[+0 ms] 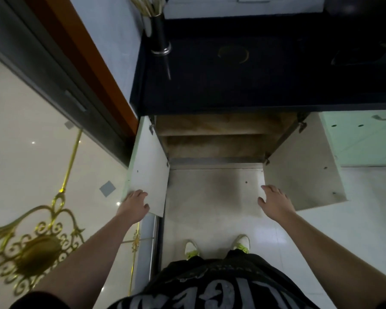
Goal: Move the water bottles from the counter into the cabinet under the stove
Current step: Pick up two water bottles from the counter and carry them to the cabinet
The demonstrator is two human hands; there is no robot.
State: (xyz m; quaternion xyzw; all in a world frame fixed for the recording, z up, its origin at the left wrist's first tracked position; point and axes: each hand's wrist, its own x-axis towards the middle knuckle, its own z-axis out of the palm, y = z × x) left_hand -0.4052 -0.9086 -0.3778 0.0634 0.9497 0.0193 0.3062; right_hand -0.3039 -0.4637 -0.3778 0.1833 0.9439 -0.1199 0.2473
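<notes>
Cabinet under the stove stands w/ both doors swung wide, seen from above by a person standing right in front of it. L hand grips the lower front edge of the left door, fingers curled over the edge onto the door's inner face, thumb on the near side. R hand is spread, fingers relaxed & holding nothing, just beside the inner edge of the right door; can't tell if the fingertips touch the door or hover just short of it. Inside the cabinet a wooden shelf shows, w/ a 2nd board below it; both look bare from this angle, though the interior is dim. Above it the dark stove top carries a round burner near the middle & a 2nd one at the far right, mostly in shadow. A tall metal utensil holder w/ pale sticks sits at the stove's back-left corner. No water bottles show anywhere in view, so their spot can't be told. Two white shoes w/ yellow-green laces stand on the pale floor tiles betw. the doors. To the left, a glass panel w/ gold scrollwork.
</notes>
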